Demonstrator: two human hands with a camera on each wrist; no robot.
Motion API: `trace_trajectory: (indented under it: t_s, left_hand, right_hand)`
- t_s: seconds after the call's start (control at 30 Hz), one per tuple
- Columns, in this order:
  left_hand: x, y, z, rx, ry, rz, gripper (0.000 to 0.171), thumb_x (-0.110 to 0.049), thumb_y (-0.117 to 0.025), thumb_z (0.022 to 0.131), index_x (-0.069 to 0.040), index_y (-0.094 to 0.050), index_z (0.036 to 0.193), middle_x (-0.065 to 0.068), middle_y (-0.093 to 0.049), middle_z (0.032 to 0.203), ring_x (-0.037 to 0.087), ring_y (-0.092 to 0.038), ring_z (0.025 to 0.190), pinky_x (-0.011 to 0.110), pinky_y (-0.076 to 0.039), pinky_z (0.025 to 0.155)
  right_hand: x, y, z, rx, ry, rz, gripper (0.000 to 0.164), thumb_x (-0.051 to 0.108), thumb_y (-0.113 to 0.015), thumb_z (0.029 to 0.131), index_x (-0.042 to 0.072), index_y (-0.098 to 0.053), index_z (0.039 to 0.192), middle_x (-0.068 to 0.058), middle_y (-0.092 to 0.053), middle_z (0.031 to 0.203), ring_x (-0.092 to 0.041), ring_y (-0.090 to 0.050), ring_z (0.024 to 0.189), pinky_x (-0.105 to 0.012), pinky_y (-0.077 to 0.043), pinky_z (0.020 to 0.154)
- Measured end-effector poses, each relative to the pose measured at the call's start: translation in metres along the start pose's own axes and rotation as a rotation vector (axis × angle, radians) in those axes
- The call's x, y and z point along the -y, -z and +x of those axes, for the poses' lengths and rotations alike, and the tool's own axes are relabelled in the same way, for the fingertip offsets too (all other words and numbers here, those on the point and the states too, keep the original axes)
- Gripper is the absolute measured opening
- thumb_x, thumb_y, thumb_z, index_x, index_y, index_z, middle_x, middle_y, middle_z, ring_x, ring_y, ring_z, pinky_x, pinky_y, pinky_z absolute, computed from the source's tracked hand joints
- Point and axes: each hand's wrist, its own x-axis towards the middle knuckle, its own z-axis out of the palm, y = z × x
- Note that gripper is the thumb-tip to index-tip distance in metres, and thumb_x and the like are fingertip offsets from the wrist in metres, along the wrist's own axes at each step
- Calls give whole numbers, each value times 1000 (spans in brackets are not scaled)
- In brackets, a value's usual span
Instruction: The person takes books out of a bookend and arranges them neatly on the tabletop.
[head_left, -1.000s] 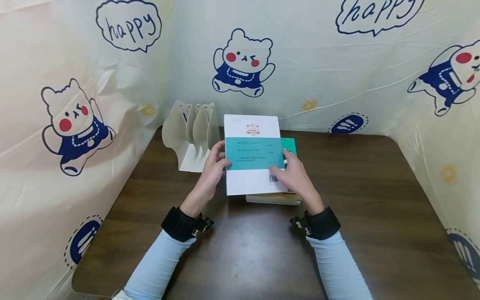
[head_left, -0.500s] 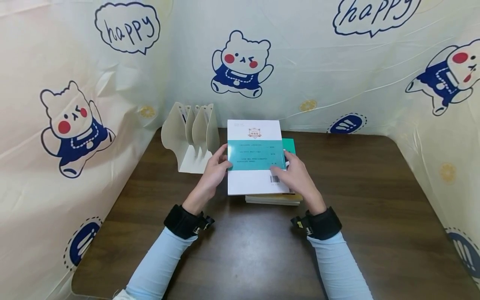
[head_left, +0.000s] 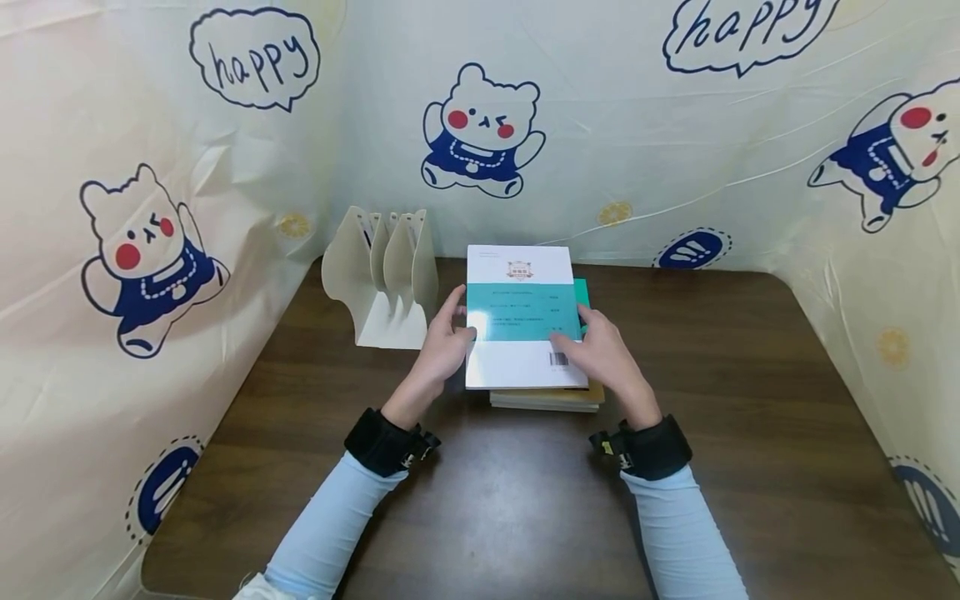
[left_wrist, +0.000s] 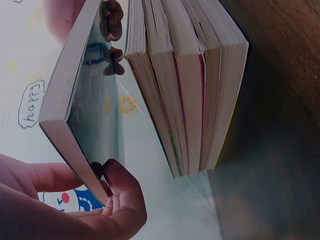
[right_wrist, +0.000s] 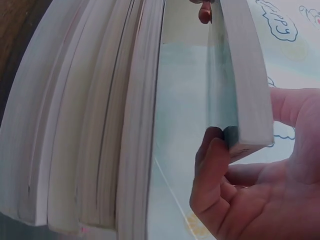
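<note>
A white book with a teal band [head_left: 521,312] and a barcode on its cover is held above a stack of books [head_left: 546,401]. My left hand [head_left: 447,342] grips its left edge, thumb on the cover and fingers beneath. On the right edge, my right hand [head_left: 603,354] pinches it the same way. The left wrist view shows a gap between the held book [left_wrist: 57,95] and the stacked books [left_wrist: 187,100]. From the right wrist, the held book [right_wrist: 250,75] again stands apart from the stack [right_wrist: 85,115]. A green cover [head_left: 581,292] peeks out behind the right edge.
A cream-coloured file rack [head_left: 386,283] with several upright dividers stands at the back left of the brown wooden table [head_left: 742,433]. A printed curtain [head_left: 600,125] with bear drawings encloses the back and both sides.
The held book has moved a little to the right and its far edge has come lower, now more squarely over the stack. Both hands have shifted right with it.
</note>
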Motion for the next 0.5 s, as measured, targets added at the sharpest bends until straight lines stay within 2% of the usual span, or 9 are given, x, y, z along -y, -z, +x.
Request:
trace_trajectory:
  t_s: [0.07, 0.13, 0.23, 0.37, 0.5]
  left_hand:
    - [1, -1, 0, 4, -1, -12, 73, 1, -48, 101, -19, -23, 166, 20, -45, 141, 34, -56, 100, 38, -43, 76]
    - [2, -3, 0, 12, -6, -11, 72, 1, -48, 101, -21, -25, 165, 20, -46, 142, 34, -58, 101, 38, -44, 78]
    - [3, -4, 0, 25, -15, 4, 66, -1, -47, 101, -19, -32, 163, 20, -46, 147, 37, -58, 110, 44, -47, 86]
    - [3, -7, -1, 26, -1, 42, 57, -4, -48, 103, -16, -42, 158, 17, -42, 160, 37, -51, 131, 54, -47, 106]
    - [4, -11, -2, 32, 32, 51, 54, -5, -48, 103, -15, -46, 157, 16, -43, 163, 35, -50, 137, 57, -43, 114]
  right_hand:
    - [-1, 1, 0, 6, -3, -5, 80, 32, -63, 101, -10, -26, 159, -35, -37, 161, -46, -46, 139, -66, -40, 116]
    - [-2, 3, 0, 13, -5, -9, 80, 32, -62, 102, -10, -26, 159, -36, -36, 161, -47, -44, 142, -66, -40, 116]
    - [-5, 4, 1, 15, -11, -19, 80, 32, -62, 102, -11, -26, 159, -36, -35, 162, -47, -43, 144, -65, -39, 117]
    - [-6, 5, 2, 12, -18, -24, 80, 31, -62, 102, -12, -25, 158, -37, -35, 161, -47, -43, 143, -65, -39, 117]
    - [-6, 7, 1, 12, -31, -32, 80, 31, -62, 102, -12, -25, 158, -37, -35, 162, -48, -41, 145, -64, -39, 117]
